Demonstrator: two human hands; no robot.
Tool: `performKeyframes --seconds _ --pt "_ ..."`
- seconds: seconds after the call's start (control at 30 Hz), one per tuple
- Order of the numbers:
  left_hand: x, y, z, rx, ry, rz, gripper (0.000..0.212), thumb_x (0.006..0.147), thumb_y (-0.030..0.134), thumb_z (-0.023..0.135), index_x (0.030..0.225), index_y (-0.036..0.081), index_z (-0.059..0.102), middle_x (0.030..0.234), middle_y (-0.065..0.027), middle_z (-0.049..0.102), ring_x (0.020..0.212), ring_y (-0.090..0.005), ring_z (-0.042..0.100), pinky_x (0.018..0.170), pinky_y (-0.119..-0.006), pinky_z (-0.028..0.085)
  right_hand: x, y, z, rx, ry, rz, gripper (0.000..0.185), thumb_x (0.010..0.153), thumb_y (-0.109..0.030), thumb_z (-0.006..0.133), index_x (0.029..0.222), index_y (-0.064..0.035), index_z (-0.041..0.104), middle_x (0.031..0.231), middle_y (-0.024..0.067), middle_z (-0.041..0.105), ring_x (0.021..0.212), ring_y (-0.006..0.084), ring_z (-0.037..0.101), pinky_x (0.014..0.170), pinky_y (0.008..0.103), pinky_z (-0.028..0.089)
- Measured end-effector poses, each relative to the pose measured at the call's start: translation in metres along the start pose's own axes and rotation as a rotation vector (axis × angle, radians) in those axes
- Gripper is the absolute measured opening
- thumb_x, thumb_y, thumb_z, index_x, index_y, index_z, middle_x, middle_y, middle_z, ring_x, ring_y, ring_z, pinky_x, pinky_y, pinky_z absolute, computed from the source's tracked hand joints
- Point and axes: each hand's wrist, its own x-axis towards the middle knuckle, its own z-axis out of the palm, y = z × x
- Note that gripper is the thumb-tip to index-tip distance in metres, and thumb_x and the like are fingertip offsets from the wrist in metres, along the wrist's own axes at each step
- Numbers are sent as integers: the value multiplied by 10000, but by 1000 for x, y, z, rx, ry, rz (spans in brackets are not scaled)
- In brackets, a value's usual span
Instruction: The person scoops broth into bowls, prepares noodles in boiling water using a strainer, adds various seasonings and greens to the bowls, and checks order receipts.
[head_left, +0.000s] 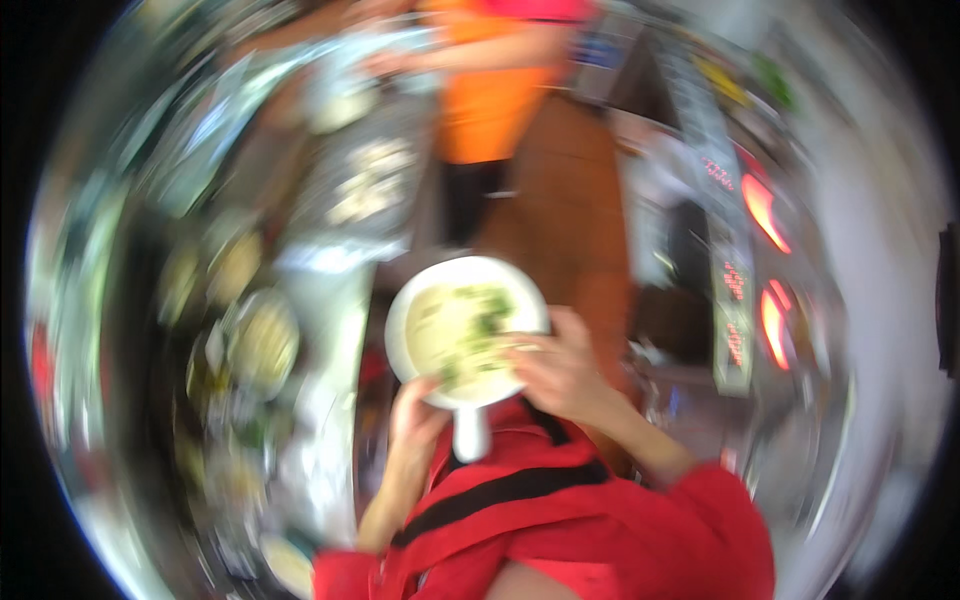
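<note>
A white bowl (469, 268) with a short white handle (471, 436) is in front of my red-clad body. Inside it lies pale food (442, 322) with scattered chopped green herbs (491, 311); blur hides exactly what the food is. My left hand (414, 420) grips the near left rim beside the handle. On the right side my right hand (562, 367) holds the rim, its digits reaching over the inside edge. Whether those fingertips touch the food cannot be made out.
Left, a metal counter (337, 315) carries several food containers (262, 341) and a dark tray (315, 187) with pale pieces. A person in an orange apron (487, 112) stands ahead on the brown floor (562, 202). Right is equipment with red-lit displays (735, 281) and glowing red parts (772, 326).
</note>
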Motion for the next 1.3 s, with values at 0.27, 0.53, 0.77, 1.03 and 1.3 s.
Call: performKeyframes --seconds 0.27,0.53,0.77,1.03,1.3 --pt "-57 -68 -5 -337 -55 325 485 731 -14 579 1210 -46 506 1116 -154 605 1025 -254 588 958 -421 449 -11 20 -11 188 -365 -163 163 812 -38 605 958 -89 656 1122 88 590 1195 326 485 1066 584 204" --pt "-76 -147 14 -624 182 841 552 719 -21 570 1261 -46 466 1223 -182 565 1116 -296 559 1010 -448 411 56 33 48 778 -588 -363 113 756 -24 694 848 -14 629 1242 205 493 1119 370 479 931 416 411" --pt "-78 -147 15 -615 338 984 587 719 -11 607 1288 0 464 1252 -135 557 1151 -279 534 1021 -433 402 42 16 102 1225 -1067 89 481 815 -46 552 1283 -40 440 1252 200 493 1178 308 484 955 353 412" --pt "-98 -193 -71 -681 196 955 586 876 318 623 1335 13 425 1369 -161 449 1251 -288 446 1065 -449 352 41 -30 124 947 -982 41 539 760 23 474 1294 -30 418 1300 208 471 1251 334 431 1043 365 341" --pt "-239 -171 -129 -602 393 1052 594 959 480 409 1292 -10 456 1281 -199 525 1182 -306 518 968 -430 459 55 -90 148 934 -971 50 521 771 1 495 1282 -52 406 1259 232 456 1194 368 444 993 385 373"
